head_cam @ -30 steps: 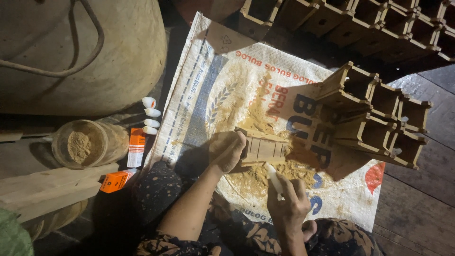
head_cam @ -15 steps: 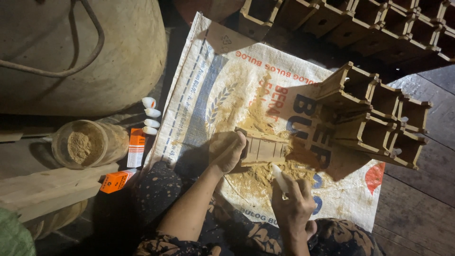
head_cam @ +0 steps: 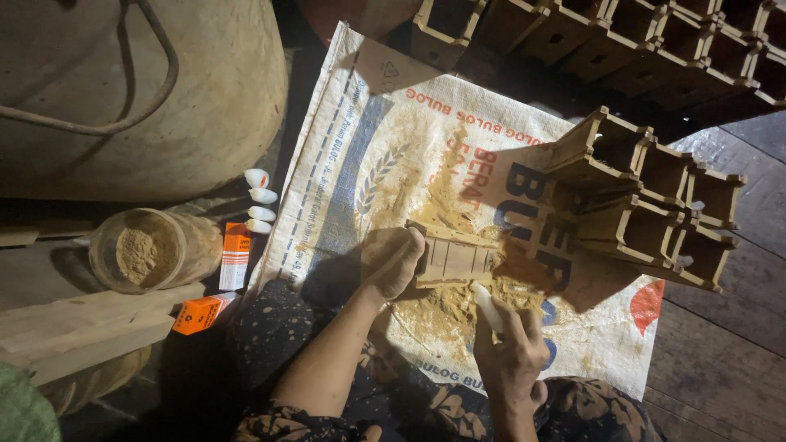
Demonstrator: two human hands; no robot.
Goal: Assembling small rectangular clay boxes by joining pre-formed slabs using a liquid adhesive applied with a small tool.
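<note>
1. I see my left hand (head_cam: 395,262) clamped on the near end of a small wooden box piece (head_cam: 455,258), fingers curled over its edge and dusted with the same tan powder.
2. That wooden box piece lies flat on the woven plastic sack (head_cam: 368,155) spread on the floor, just in front of my knees. It is pale, raw wood, oblong, with slats or grooves showing along its top face; its far end touches a larger wooden assembly.
3. My right hand (head_cam: 512,348) is closed around a small white tube (head_cam: 488,305), whose tip points up toward the lower edge of the box piece, close to it; I cannot tell whether it touches.
4. A heap of sawdust (head_cam: 446,307) lies under and around the box piece, spreading over the sack's print.
5. The stacked wooden compartment frame (head_cam: 655,205) sits to the right, tilted, its open square cells facing up.
6. More compartment frames (head_cam: 622,37) run along the top edge, well apart from my hands.
7. To the left, off the sack, stand a clear jar of sawdust (head_cam: 147,250), an orange carton (head_cam: 236,255), a second orange box (head_cam: 201,313) and several white tube caps (head_cam: 260,200).
8. A large round sack-like vessel (head_cam: 139,90) fills the upper left.
</note>
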